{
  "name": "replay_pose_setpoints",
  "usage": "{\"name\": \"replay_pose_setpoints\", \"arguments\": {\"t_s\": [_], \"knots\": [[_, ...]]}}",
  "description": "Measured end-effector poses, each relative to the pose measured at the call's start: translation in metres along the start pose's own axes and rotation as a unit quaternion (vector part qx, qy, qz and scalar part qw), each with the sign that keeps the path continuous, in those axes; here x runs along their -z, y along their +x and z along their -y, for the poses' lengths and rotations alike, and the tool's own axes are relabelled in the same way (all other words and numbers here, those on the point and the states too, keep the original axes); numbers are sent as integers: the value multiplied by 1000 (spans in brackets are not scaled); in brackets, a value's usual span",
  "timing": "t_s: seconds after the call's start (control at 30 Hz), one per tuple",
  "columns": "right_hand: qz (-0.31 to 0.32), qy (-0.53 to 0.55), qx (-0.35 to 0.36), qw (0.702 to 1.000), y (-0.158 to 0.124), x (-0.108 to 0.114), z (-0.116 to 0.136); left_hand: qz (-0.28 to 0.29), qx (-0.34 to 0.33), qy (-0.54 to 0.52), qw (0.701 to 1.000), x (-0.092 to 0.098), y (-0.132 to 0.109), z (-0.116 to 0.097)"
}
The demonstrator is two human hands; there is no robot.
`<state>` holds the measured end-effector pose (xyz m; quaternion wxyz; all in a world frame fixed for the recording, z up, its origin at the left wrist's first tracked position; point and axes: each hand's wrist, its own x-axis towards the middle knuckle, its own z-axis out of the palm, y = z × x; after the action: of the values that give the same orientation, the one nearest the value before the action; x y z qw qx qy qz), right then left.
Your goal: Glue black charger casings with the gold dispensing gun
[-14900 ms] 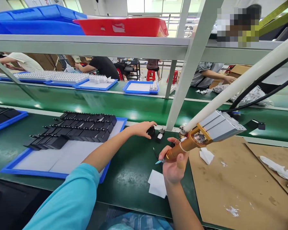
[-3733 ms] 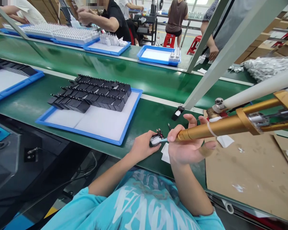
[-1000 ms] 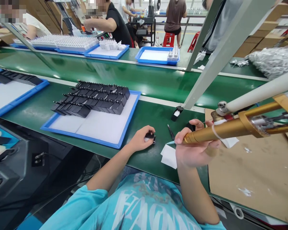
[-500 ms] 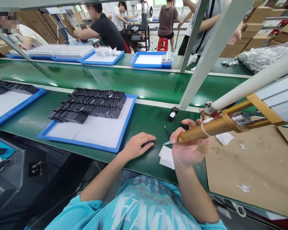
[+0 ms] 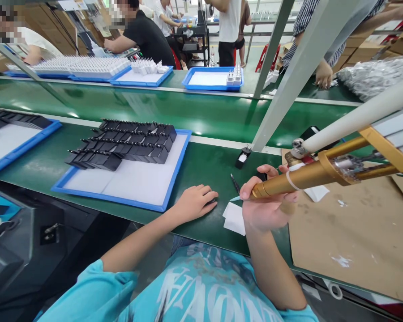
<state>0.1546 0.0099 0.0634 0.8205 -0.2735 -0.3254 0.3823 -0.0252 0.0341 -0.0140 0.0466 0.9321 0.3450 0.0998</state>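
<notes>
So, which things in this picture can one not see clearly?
Head view:
- Under the left hand: a dark bit shows at the fingers; the palm hides the rest.
- Gold tool in the right hand: its rear is cut off by the right edge.
- Black parts in the blue tray: too small for detail.

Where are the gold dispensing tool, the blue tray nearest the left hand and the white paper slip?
gold dispensing tool (image 5: 309,176): head view, on its gold barrel.
blue tray (image 5: 114,201): head view, on its near rim.
white paper slip (image 5: 234,218): head view, on its middle.
</notes>
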Motion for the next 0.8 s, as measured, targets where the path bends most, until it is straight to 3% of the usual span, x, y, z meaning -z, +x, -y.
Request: {"name": "replay_pose_setpoints", "arguments": {"t_s": [0.2,0.27,0.33,0.37,0.4,0.47,0.53,0.57,0.6,0.67,0.73,0.8], "knots": [[-2,6,-5,1000,0,0,0,29,-10,-15,999,6,2,1],[-7,5,-3,1000,-1,0,0,43,-1,-83,996,9,1,4],[-11,5,-2,1000,0,0,-1,23,64,-223,973,9,-2,9],[-12,7,-2,1000,0,0,-1,-4,117,-315,942,8,-4,11],[-13,8,0,1000,0,0,-1,-37,175,-415,892,6,-6,12],[-21,9,7,1000,1,1,-2,-86,260,-598,753,3,-10,14],[-33,7,11,999,2,3,-3,-96,283,-719,628,1,-14,14],[-36,5,9,999,2,4,-4,-90,280,-754,588,1,-16,13],[-37,3,7,999,2,5,-4,-84,277,-773,564,2,-18,13],[-36,-3,5,999,3,7,-5,-83,275,-784,550,6,-22,15],[-42,-13,18,999,4,9,-6,-89,273,-777,560,12,-28,20],[-47,-24,20,998,4,11,-6,-96,263,-755,592,18,-37,29]]}}
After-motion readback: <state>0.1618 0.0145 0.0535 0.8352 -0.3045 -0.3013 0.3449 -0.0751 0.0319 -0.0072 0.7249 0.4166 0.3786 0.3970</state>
